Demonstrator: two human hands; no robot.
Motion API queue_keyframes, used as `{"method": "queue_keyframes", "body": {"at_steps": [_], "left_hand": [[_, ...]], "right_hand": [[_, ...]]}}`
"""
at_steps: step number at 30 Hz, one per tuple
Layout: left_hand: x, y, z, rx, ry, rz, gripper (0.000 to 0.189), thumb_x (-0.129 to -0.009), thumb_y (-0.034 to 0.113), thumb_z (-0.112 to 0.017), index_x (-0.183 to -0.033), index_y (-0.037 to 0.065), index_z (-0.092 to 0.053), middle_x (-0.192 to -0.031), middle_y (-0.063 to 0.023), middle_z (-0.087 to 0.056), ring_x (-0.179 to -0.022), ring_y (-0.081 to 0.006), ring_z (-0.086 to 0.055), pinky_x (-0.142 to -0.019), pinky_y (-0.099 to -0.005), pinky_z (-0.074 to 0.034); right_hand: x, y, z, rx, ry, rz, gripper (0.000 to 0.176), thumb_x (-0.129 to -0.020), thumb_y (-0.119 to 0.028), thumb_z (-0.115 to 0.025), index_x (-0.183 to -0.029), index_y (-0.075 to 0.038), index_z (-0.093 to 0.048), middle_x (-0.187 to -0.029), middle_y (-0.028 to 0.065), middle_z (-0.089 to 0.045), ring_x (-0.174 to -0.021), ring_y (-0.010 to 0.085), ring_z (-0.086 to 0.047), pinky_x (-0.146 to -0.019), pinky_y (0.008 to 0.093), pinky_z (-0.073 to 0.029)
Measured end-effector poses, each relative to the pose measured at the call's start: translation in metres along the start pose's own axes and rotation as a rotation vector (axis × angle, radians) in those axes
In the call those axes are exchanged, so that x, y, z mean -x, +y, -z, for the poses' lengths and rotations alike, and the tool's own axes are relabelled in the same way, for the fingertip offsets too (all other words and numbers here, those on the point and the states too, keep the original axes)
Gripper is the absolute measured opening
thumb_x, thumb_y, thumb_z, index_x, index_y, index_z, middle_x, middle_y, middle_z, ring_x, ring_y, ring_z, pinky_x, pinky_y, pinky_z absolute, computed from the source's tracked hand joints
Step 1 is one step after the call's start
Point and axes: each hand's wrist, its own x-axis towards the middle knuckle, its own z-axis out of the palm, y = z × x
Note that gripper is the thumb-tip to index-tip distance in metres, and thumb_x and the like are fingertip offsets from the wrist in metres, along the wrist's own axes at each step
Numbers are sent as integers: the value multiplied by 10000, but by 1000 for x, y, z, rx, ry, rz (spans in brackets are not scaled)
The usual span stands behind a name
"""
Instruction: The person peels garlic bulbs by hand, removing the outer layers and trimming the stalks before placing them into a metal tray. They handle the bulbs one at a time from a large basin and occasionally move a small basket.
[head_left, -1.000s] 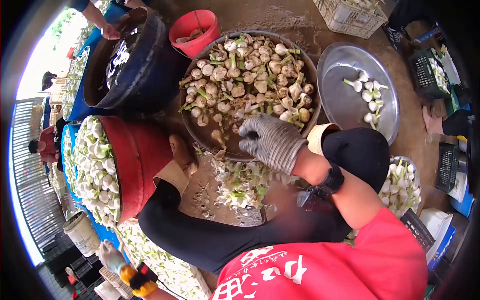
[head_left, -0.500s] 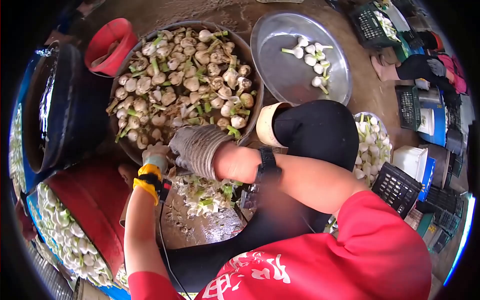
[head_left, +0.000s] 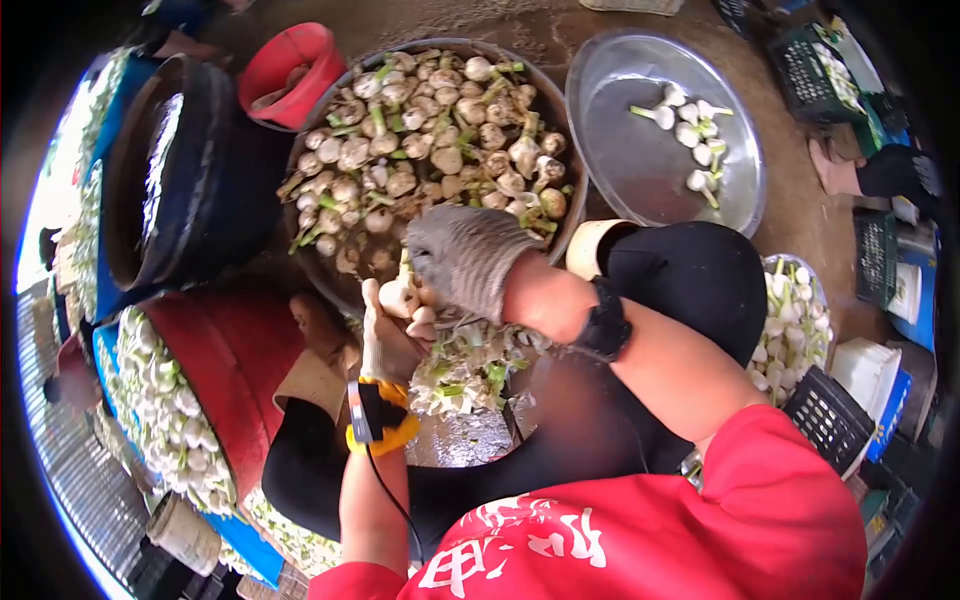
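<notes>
Holds garlic [head_left: 399, 299] in left grip [head_left: 388, 350], at near edge of tub [head_left: 562, 112]. Shows gloved right grip [head_left: 468, 262] just beside garlic, from the back; cannot tell whether wide, narrow or holding anything.

Yellow-banded left hand [head_left: 388, 345]: now palm-up beside grey-gloved right hand [head_left: 465, 262], earlier well apart.
Pale round garlic bulb [head_left: 399, 298]: now in left hand.

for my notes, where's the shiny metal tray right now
In the head view, the shiny tray lies upper right, just right of the wide basin of garlic.
</notes>
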Motion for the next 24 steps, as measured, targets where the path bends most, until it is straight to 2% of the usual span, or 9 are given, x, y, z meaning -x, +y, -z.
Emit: {"method": "queue_keyframes", "body": {"at_steps": [2,3,6,10,13,17,20,22,24], "left_hand": [[31,-22,-56,-81,200,-249,725,-920,666,-455,-1191,0,-549,-1022,-93,-615,-767,-178,-564,-617,-252,-495],[41,-29,-66,-16,101,-284,732,-909,653,-487,-1242,3,-538,-1048,-103,-626,-845,-210,-579,-706,-268,-521],[65,-53,-94,0,181,-487,599,-920,578,-550,-1132,19,-593,-960,-68,-641,-846,-211,-597,-721,-297,-531],[84,-66,-94,-61,129,-525,525,-927,564,-556,-1079,63,-608,-937,-22,-636,-844,-186,-606,-727,-303,-530],[90,-78,-99,-337,313,-554,481,-929,563,-557,-1052,102,-616,-926,17,-638,-845,-164,-615,-739,-304,-527],[96,-88,-102,-536,515,-584,405,-1018,410,-447,-1220,71,-542,-1043,-31,-604,-935,-158,-598,-789,-318,-519],[103,-76,-68,-940,440,-538,425,-1020,396,-436,-1253,53,-526,-1056,-58,-617,-935,-184,-611,-785,-348,-531],[108,-76,-80,-901,368,-546,453,-1012,395,-441,-1269,30,-514,-1073,-86,-627,-894,-201,-625,-766,-340,-536],[123,-77,-106,-777,289,-411,486,-1002,402,-453,-1285,9,-508,-1037,-90,-631,-811,-190,-616,-742,-297,-523]], "right_hand": [[10,4,-5,-9,11,119,131,-823,-208,-626,-833,-79,-653,-869,105,-636,-869,310,-635,-755,404,-515],[16,-6,6,-54,33,148,122,-821,-201,-633,-838,-84,-664,-864,91,-632,-851,298,-631,-758,397,-512],[30,-18,5,-175,122,294,178,-821,-193,-662,-965,-100,-709,-889,72,-666,-847,270,-645,-756,384,-517],[43,-32,10,-202,184,365,207,-810,-175,-673,-1001,-109,-718,-891,74,-676,-832,263,-654,-735,380,-525],[49,-39,8,-58,198,434,164,-803,-188,-668,-944,-114,-708,-849,80,-656,-788,266,-648,-691,392,-522],[55,-43,-3,65,95,352,118,-795,-228,-665,-831,-117,-652,-787,89,-611,-741,280,-627,-644,411,-503],[55,-49,2,-35,56,285,149,-790,-238,-659,-768,-96,-621,-765,117,-607,-728,308,-616,-642,432,-495],[54,-57,14,-305,-327,101,166,-799,-228,-643,-737,-77,-617,-736,141,-606,-714,327,-611,-649,441,-488],[50,-58,23,-354,-273,94,197,-811,-233,-637,-720,-60,-614,-721,152,-610,-695,343,-603,-660,433,-488]]}}
